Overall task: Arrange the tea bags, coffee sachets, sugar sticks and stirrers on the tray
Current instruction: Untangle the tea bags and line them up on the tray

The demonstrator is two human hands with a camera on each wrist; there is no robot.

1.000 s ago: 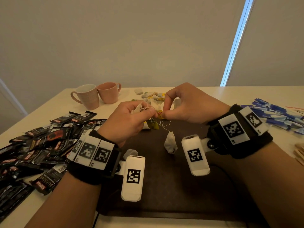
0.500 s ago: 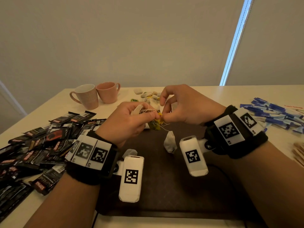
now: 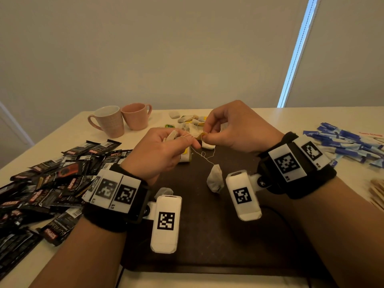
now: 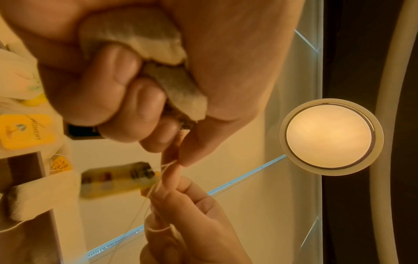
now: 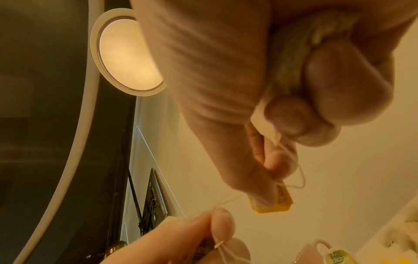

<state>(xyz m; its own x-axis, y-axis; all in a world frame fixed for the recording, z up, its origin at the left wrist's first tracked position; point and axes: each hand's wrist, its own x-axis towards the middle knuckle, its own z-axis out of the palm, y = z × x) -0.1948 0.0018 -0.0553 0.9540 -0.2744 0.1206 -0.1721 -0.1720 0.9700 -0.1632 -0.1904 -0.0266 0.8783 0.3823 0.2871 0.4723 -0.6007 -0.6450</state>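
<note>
Both hands are raised over the far end of the dark brown tray (image 3: 207,235), working on tangled tea bag strings. My left hand (image 3: 190,141) grips tea bags (image 4: 140,35) in its palm, and its thumb and forefinger pinch the strings (image 4: 172,163). My right hand (image 3: 204,136) pinches a yellow tag (image 5: 273,201) and holds another tea bag (image 5: 289,71) under its curled fingers. One white tea bag (image 3: 215,179) hangs by its string just above the tray. Two more tea bags (image 3: 164,192) (image 3: 185,156) lie on the tray by my left hand.
Black coffee sachets (image 3: 52,183) are heaped on the table to the left. Two pink mugs (image 3: 108,121) (image 3: 137,115) stand at the back left, with loose tea bags (image 3: 193,121) behind my hands. Blue sugar sticks (image 3: 349,144) and wooden stirrers (image 3: 377,192) lie at the right.
My right forefinger lifted off and then pinched the yellow tag again a little higher. The left hand kept its grip. The hanging tea bag has barely moved.
</note>
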